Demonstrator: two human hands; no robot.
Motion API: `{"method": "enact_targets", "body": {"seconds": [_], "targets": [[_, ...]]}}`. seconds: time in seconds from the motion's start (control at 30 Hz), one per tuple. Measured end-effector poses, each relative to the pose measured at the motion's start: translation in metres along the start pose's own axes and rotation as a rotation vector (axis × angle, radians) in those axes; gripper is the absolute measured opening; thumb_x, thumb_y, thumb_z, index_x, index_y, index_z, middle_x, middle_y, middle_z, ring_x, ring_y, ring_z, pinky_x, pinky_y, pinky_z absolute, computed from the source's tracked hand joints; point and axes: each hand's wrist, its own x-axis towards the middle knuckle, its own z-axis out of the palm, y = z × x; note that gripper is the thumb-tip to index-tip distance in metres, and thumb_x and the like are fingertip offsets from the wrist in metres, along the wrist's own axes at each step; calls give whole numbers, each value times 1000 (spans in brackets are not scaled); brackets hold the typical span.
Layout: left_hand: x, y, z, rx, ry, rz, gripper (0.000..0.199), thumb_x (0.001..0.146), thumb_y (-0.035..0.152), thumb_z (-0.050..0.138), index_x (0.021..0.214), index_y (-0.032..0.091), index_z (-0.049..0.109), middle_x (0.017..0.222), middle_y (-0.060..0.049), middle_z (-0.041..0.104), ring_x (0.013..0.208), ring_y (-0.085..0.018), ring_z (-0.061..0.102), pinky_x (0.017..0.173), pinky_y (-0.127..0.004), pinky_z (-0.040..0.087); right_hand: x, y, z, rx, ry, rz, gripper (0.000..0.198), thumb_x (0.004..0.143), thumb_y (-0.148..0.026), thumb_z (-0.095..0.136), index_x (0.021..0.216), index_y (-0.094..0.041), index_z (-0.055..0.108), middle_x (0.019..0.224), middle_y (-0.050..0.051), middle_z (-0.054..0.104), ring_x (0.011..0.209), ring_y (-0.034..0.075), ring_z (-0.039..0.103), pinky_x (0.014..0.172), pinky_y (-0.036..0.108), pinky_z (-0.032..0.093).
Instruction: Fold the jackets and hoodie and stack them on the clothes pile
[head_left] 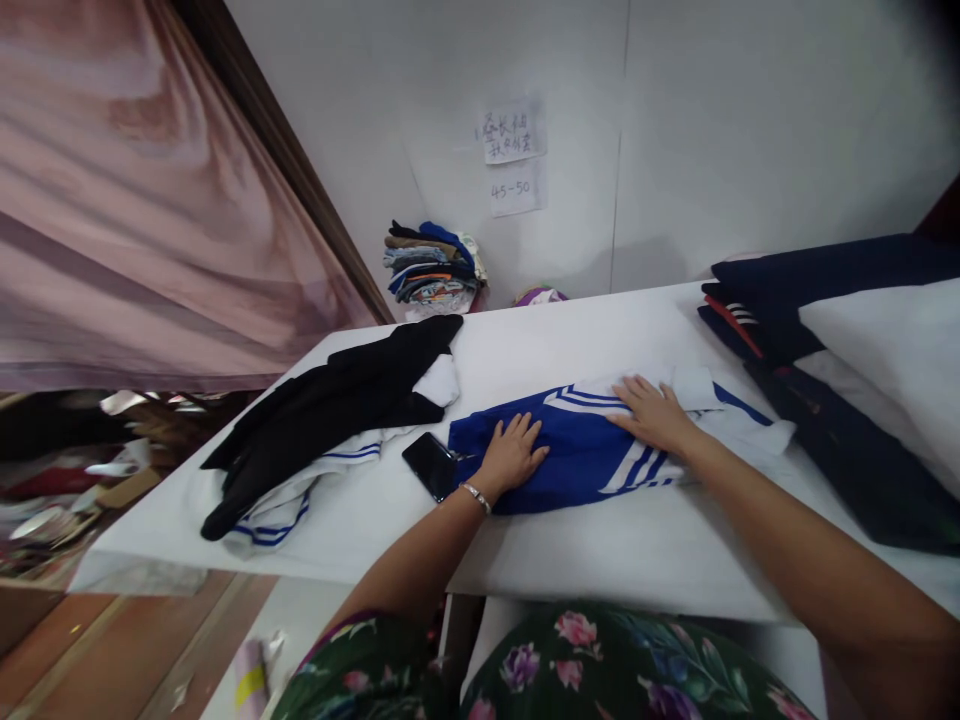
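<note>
A blue and white jacket with white stripes (574, 470) lies folded lengthwise on the white table (525, 350). My left hand (514, 455), with a bracelet at the wrist, rests flat on its blue part, fingers spread. Farther right, my right hand (656, 412) lies flat across the white stripes and the white part, its fingers apart. A black phone (430, 464) touches or lies very near the jacket's left end, close to my left wrist. Neither hand grips anything.
Left on the table lies a black garment (330, 400) over white clothing with blue stripes (274, 525). Dark navy clothes (862, 440) and a white garment (892, 340) are heaped at the right. Folded clothes (431, 265) are stacked beyond the far edge, by the wall.
</note>
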Motion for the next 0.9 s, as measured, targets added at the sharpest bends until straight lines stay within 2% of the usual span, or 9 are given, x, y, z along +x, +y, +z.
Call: {"method": "enact_targets", "body": {"seconds": [0.1, 0.33, 0.4, 0.5, 0.6, 0.67, 0.77, 0.83, 0.9], "targets": [[-1, 2, 1, -16, 10, -8, 57, 96, 50, 35, 144, 20, 38, 153, -12, 33, 142, -29, 27, 114, -53, 20, -3, 13, 27, -6, -120, 112, 62, 90, -63, 31, 137, -26, 47, 152, 9, 36, 141, 32, 28, 109, 60, 26], [-2, 1, 8, -92, 92, -5, 56, 94, 51, 40, 140, 19, 43, 150, -12, 39, 140, -30, 31, 112, -55, 23, -7, 28, 42, -18, -48, 98, 64, 89, -64, 31, 137, -24, 48, 152, 9, 36, 140, 32, 29, 108, 61, 28], [-4, 1, 11, -151, 170, -4, 53, 94, 50, 43, 136, 19, 49, 144, -11, 47, 136, -29, 37, 111, -53, 26, -6, 31, 46, -11, -34, 87, 64, 89, -64, 32, 136, -25, 49, 151, 9, 37, 139, 33, 31, 107, 63, 29], [-8, 1, 9, -263, 319, 5, 37, 96, 42, 42, 121, 21, 60, 124, -7, 64, 120, -21, 54, 110, -44, 31, -5, 37, 50, -3, -30, 89, 65, 87, -65, 33, 136, -25, 50, 151, 9, 38, 139, 33, 32, 107, 63, 29], [-15, -4, -2, -320, 468, 2, 28, 96, 32, 41, 110, 22, 64, 110, -5, 69, 106, -16, 60, 107, -38, 34, -7, 38, 50, 9, -30, 93, 66, 87, -65, 32, 137, -24, 49, 150, 10, 38, 139, 33, 31, 108, 62, 27], [-20, -12, -11, -323, 591, -84, 27, 95, 29, 42, 108, 22, 65, 110, -6, 69, 107, -18, 60, 105, -38, 36, -9, 35, 46, 29, -26, 101, 66, 88, -63, 32, 138, -23, 47, 149, 10, 39, 139, 32, 31, 109, 61, 27], [-29, -33, -21, -299, 752, -353, 28, 93, 27, 44, 113, 19, 63, 118, -9, 65, 115, -21, 56, 105, -40, 37, -12, 30, 40, 81, -17, 122, 65, 88, -62, 32, 138, -23, 46, 148, 9, 42, 139, 31, 31, 111, 59, 26], [-33, -48, -22, -296, 759, -539, 34, 91, 30, 50, 121, 16, 59, 127, -12, 60, 123, -25, 50, 106, -41, 36, -14, 27, 36, 111, 0, 124, 65, 88, -63, 32, 139, -24, 45, 148, 8, 42, 140, 30, 31, 111, 58, 25], [-35, -58, -21, -342, 665, -654, 47, 89, 38, 54, 127, 11, 55, 130, -16, 57, 124, -28, 49, 103, -41, 38, -15, 25, 34, 118, 36, 115, 64, 88, -63, 33, 139, -26, 45, 147, 7, 43, 139, 31, 32, 111, 59, 25]]}}
